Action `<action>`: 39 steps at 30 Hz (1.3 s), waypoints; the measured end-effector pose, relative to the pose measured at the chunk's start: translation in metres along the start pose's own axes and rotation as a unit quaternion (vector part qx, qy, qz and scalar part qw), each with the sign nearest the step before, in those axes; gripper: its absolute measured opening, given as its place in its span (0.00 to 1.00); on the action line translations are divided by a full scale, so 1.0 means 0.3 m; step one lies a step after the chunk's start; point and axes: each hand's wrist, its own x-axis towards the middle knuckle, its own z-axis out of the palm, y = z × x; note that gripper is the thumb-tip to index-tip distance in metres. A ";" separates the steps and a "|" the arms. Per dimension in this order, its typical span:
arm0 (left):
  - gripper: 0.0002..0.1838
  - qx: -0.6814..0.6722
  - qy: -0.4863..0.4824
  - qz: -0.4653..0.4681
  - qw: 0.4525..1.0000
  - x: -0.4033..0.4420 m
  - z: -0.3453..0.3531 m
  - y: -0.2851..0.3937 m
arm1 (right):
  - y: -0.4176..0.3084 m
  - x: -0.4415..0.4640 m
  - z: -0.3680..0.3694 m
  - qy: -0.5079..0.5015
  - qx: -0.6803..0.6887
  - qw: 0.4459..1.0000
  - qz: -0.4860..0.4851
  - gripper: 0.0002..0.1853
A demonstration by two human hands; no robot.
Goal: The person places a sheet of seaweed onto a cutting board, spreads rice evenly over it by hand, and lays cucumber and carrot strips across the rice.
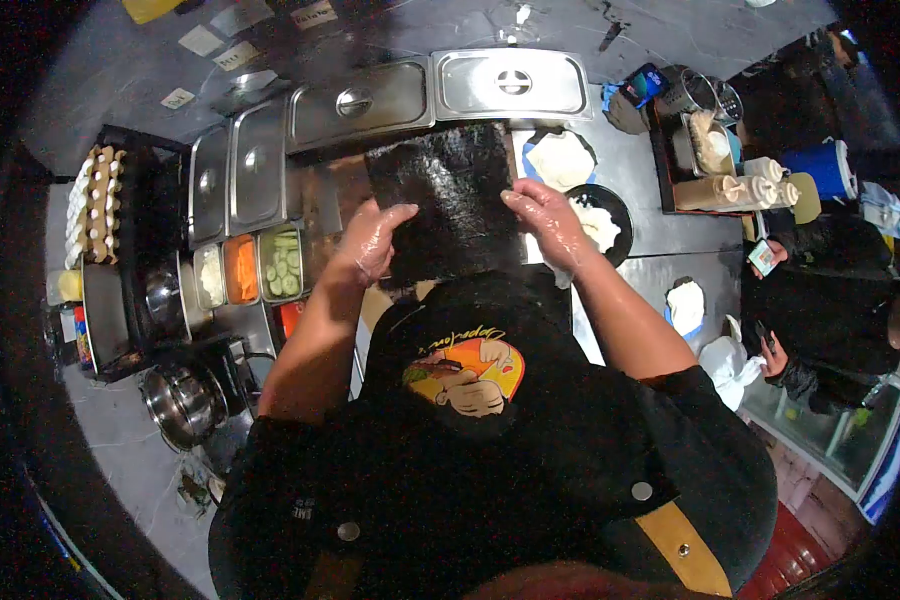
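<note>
A dark, shiny rectangular sheet spans the space between my two hands, above the counter. My left hand, in a clear glove, grips its left edge with the thumb on top. At the opposite edge, my right hand pinches the sheet between thumb and fingers, also under a clear glove. The fingers below the sheet are hidden. Just right of my right hand, a black bowl holds something white. Behind it is another dish with white contents.
Lidded steel pans line the back. Containers of cucumber slices and orange strips stand left, with an egg tray beyond. Sauce bottles are at right. Another person's hand holds a phone at far right.
</note>
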 end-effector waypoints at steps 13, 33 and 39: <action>0.23 0.180 0.098 -0.116 0.972 0.422 -0.288 -0.369 | 0.224 -0.152 -0.228 0.006 -0.364 0.928 0.082 0.26; 0.39 0.242 0.134 -0.094 0.956 0.459 -0.349 -0.369 | 0.351 -0.087 -0.465 0.014 -0.597 0.791 0.135 0.50; 0.48 0.279 0.115 -0.106 0.947 0.499 -0.435 -0.426 | 0.341 -0.103 -0.475 -0.037 -0.611 0.780 0.127 0.62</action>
